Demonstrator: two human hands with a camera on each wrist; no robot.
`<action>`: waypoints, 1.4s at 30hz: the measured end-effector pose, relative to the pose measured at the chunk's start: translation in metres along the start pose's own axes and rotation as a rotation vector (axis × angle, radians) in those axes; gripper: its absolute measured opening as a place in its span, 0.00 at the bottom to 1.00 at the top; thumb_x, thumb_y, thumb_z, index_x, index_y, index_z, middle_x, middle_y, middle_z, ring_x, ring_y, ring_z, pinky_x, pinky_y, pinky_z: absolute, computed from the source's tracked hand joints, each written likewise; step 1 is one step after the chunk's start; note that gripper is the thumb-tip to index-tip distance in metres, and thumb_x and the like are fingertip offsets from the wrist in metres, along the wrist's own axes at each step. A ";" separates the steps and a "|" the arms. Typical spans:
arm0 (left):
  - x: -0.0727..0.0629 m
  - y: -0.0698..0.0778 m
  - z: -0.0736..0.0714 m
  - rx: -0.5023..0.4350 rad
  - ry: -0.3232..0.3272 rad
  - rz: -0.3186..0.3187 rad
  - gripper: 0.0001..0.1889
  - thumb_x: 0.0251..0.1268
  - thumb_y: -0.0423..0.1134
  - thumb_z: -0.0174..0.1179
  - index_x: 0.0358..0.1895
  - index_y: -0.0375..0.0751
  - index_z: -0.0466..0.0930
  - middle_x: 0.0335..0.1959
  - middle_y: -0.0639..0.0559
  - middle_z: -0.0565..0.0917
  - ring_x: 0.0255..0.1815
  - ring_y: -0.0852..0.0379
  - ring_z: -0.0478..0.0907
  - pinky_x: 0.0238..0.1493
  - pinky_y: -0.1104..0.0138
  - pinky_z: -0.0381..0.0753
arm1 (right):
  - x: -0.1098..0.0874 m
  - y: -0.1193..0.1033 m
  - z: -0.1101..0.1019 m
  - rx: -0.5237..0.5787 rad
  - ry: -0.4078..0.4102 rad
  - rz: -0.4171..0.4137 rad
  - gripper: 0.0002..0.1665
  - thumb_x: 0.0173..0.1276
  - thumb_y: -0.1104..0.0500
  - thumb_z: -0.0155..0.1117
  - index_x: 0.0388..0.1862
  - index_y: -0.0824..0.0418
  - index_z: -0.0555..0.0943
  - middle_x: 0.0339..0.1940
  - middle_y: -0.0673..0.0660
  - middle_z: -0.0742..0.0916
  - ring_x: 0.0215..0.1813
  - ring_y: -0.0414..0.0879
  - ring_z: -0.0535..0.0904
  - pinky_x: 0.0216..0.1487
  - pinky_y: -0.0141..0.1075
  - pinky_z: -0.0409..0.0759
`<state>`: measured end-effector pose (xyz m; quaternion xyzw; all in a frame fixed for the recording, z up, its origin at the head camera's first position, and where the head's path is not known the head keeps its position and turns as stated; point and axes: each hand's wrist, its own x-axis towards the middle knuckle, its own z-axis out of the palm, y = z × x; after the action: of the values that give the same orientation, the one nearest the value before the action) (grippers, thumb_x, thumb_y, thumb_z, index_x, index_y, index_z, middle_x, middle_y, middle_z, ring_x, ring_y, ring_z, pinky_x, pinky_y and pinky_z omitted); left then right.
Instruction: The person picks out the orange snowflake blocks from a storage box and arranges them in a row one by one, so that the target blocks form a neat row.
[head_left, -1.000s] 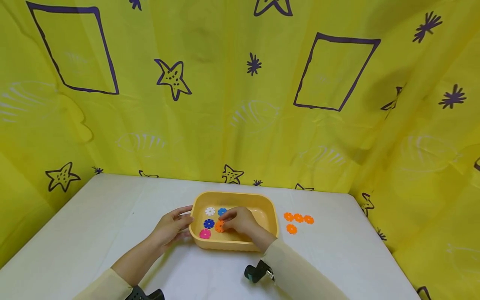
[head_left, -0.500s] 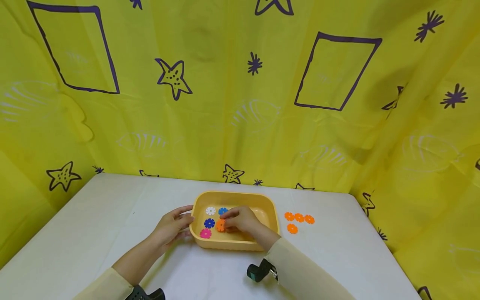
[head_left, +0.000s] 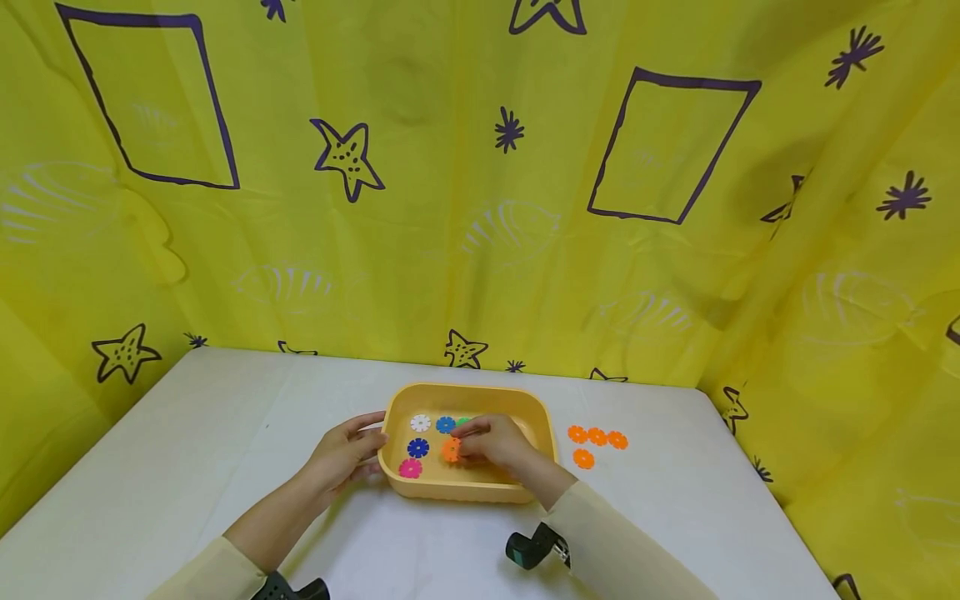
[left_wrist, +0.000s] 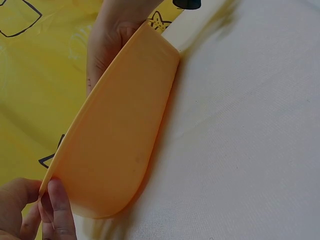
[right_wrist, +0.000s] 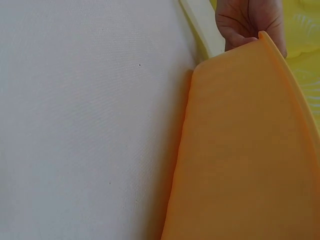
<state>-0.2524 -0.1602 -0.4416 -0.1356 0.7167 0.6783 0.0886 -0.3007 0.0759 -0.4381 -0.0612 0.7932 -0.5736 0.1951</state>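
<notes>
A yellow-orange plastic basin [head_left: 487,493] sits on the white table. My left hand [head_left: 341,457] grips its left rim, thumb at the edge and fingers along the outside; the left wrist view shows these fingers [left_wrist: 61,210] against the wall. Inside the basin, my right hand [head_left: 497,443] pinches an orange notched flower-shaped disc [head_left: 451,451]. Around it lie a white disc [head_left: 421,423], a light blue disc [head_left: 446,425], a dark blue disc [head_left: 417,448] and a pink disc [head_left: 410,468]. A green disc [head_left: 463,422] is partly covered by the right hand. In the right wrist view the basin's wall hides that hand.
Right of the basin, several orange discs lie on the table [head_left: 675,517], three in a row [head_left: 597,436] and one disc [head_left: 583,459] below. A yellow patterned curtain [head_left: 420,250] hangs behind and at both sides.
My right hand has shifted slightly to the right inside the basin, taking the orange disc with it. A green disc now shows beside the light blue one. My left hand stays put.
</notes>
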 end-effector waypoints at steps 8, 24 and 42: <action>-0.001 0.001 0.001 -0.007 -0.002 0.000 0.26 0.70 0.36 0.59 0.69 0.39 0.68 0.56 0.36 0.77 0.34 0.55 0.81 0.36 0.66 0.85 | -0.008 -0.001 -0.008 -0.029 0.000 0.014 0.14 0.64 0.69 0.66 0.49 0.67 0.86 0.38 0.56 0.88 0.34 0.42 0.84 0.44 0.35 0.86; -0.001 0.000 0.000 -0.019 0.000 0.002 0.26 0.69 0.35 0.59 0.69 0.39 0.68 0.55 0.37 0.77 0.34 0.56 0.81 0.36 0.66 0.85 | -0.018 -0.001 -0.031 0.022 -0.033 0.015 0.15 0.67 0.70 0.62 0.51 0.73 0.83 0.34 0.56 0.84 0.31 0.42 0.82 0.43 0.37 0.87; -0.001 0.002 0.002 -0.006 0.003 0.004 0.26 0.69 0.36 0.59 0.69 0.39 0.68 0.55 0.37 0.77 0.35 0.55 0.80 0.37 0.66 0.85 | -0.032 -0.007 -0.048 -0.006 -0.076 0.009 0.17 0.63 0.73 0.62 0.51 0.74 0.82 0.38 0.57 0.85 0.33 0.42 0.82 0.45 0.38 0.86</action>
<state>-0.2517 -0.1585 -0.4397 -0.1354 0.7150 0.6805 0.0857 -0.2903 0.1261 -0.4114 -0.0802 0.7872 -0.5676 0.2274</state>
